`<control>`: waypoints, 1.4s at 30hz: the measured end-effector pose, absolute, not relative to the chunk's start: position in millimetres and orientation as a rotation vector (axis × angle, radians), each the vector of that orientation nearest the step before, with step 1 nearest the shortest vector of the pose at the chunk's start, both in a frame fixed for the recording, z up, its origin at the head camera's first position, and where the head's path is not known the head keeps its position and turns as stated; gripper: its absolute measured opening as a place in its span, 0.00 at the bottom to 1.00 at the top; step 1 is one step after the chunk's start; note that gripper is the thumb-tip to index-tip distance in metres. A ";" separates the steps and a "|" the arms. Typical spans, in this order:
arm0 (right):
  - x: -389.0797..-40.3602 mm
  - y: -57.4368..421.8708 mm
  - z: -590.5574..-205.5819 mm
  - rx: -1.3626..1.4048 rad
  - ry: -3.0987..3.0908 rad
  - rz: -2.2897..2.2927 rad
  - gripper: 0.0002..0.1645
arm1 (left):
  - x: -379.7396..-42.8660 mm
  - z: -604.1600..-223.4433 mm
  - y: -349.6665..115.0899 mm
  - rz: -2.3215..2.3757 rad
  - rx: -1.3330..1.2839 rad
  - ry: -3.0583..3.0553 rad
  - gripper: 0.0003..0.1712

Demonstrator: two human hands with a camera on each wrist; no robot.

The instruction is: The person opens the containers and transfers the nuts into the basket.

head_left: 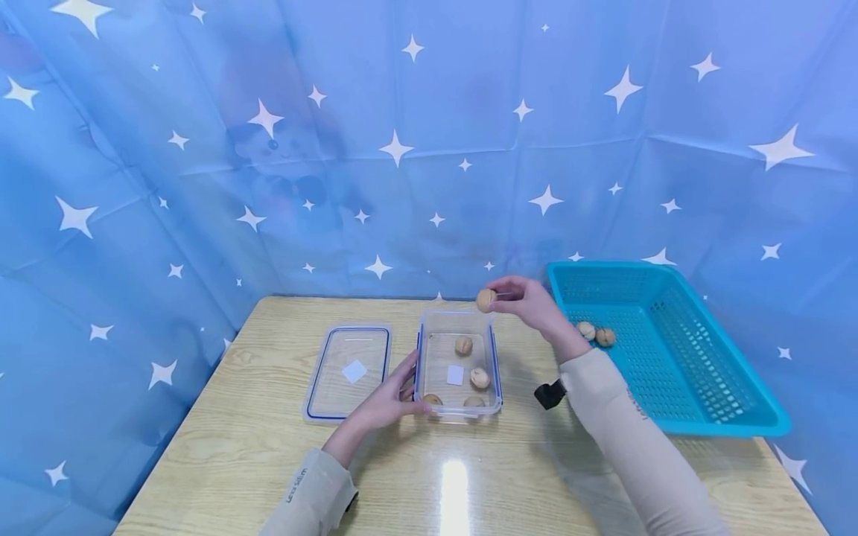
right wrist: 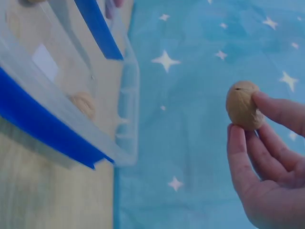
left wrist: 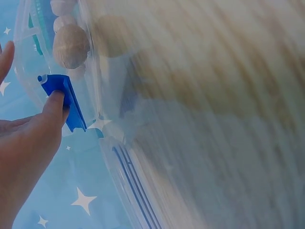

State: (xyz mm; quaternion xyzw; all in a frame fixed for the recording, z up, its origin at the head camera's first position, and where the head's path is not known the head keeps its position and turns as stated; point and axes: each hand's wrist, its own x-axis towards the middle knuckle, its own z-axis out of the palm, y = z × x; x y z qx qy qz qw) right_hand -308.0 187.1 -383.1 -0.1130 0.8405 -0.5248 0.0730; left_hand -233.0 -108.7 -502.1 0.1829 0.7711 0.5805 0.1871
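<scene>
My right hand (head_left: 529,301) pinches a walnut (right wrist: 244,106) between thumb and fingertips, above the far right corner of a clear plastic storage box (head_left: 429,346). Several walnuts lie inside the box, one near the far end (head_left: 463,345) and another right of the white label (head_left: 455,374). With straight fingers, my left hand (head_left: 385,402) touches the box's left side, its thumb at the front corner. In the left wrist view, fingertips (left wrist: 56,97) press on the box's blue latch (left wrist: 71,107).
A clear lid with a blue seal (head_left: 347,342) lies left of the box on the wooden table (head_left: 268,447). At the right stands a turquoise perforated basket (head_left: 697,335) with two walnuts (head_left: 605,337) at its left side. A blue star-patterned curtain (head_left: 429,149) hangs behind.
</scene>
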 end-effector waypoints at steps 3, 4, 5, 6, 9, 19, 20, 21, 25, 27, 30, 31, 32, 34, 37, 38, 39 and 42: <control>-309.6 198.5 -374.4 -0.309 2.552 -1.599 0.27 | -233.0 -502.8 -108.5 1.641 0.509 2.172 0.61; -310.1 202.5 -371.8 -0.291 2.561 -1.604 0.28 | -232.9 -503.1 -108.6 1.639 0.506 2.176 0.61; -310.3 206.6 -369.4 -0.272 2.563 -1.617 0.28 | -232.9 -503.4 -108.5 1.640 0.512 2.182 0.60; -310.6 210.7 -367.4 -0.248 2.564 -1.628 0.28 | -233.0 -503.7 -108.4 1.637 0.514 2.188 0.60; -312.4 223.7 -364.0 -0.186 2.564 -1.664 0.30 | -232.3 -504.3 -108.4 1.627 0.518 2.205 0.60; -317.2 272.8 -369.8 -0.029 2.642 -1.686 0.35 | -230.2 -505.4 -107.5 1.617 0.491 2.215 0.61; -317.8 278.2 -371.9 -0.014 2.654 -1.683 0.36 | -230.7 -505.7 -107.6 1.616 0.493 2.216 0.61; -318.3 283.6 -374.3 0.005 2.665 -1.676 0.37 | -231.3 -506.0 -107.8 1.614 0.493 2.217 0.61; -320.7 303.8 -385.7 0.082 2.697 -1.661 0.41 | -232.1 -505.6 -108.4 1.614 0.492 2.216 0.61; -320.4 312.6 -391.3 0.113 2.702 -1.664 0.42 | -232.0 -505.0 -108.5 1.617 0.491 2.213 0.60; -319.4 324.2 -399.2 0.147 2.718 -1.671 0.43 | -231.8 -504.6 -108.5 1.623 0.492 2.209 0.60; -319.3 327.8 -402.0 0.157 2.725 -1.671 0.43 | -231.7 -504.5 -108.5 1.625 0.493 2.209 0.60; -319.4 331.2 -404.8 0.169 2.732 -1.672 0.42 | -231.6 -504.4 -108.5 1.626 0.492 2.209 0.60; -320.1 337.7 -410.4 0.194 2.742 -1.671 0.43 | -231.3 -504.0 -108.6 1.621 0.489 2.215 0.60; -322.0 346.8 -418.8 0.235 2.739 -1.675 0.43 | -231.2 -503.3 -108.9 1.612 0.482 2.223 0.60; -322.6 349.5 -421.5 0.246 2.735 -1.677 0.43 | -231.2 -503.2 -109.1 1.614 0.488 2.219 0.60; -323.1 352.0 -424.1 0.258 2.730 -1.681 0.43 | -231.3 -503.3 -109.3 1.614 0.496 2.218 0.60; -324.3 359.8 -432.2 0.273 2.728 -1.677 0.43 | -231.8 -503.9 -109.4 1.610 0.502 2.212 0.60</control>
